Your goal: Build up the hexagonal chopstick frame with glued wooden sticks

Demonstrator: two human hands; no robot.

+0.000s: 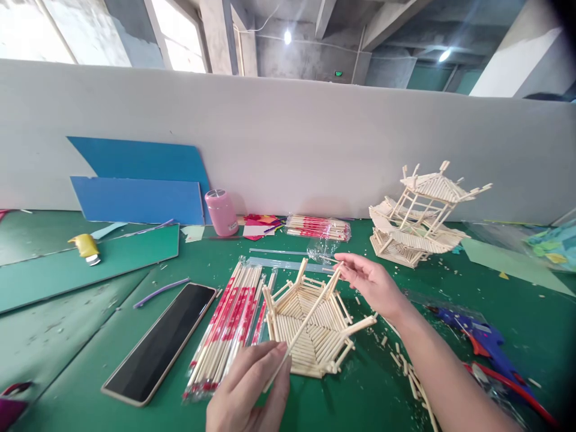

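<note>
Left hand (252,384), mine, nearest: thumb and fingers pinching the lower end of one thin stick (310,316). Hexagonal stick frame (324,343): on the desk (310,405) just beyond that hand, stick slanting across above it. Right hand (369,287), farther out: fingertips closed on the stick's upper end. Handling, in my judgement: light grip at both ends, no bending, end aligned before pressing, raised corner posts (361,325) not to be knocked. Room: bare desk between left hand and right forearm (436,354). Limits: wrapped sticks (229,324) close beyond the left hand; offcuts (410,375) beside the right forearm, glue gun (490,342) on its other side; pagoda model (425,225) beyond the right hand; partition (288,144) behind all.
</note>
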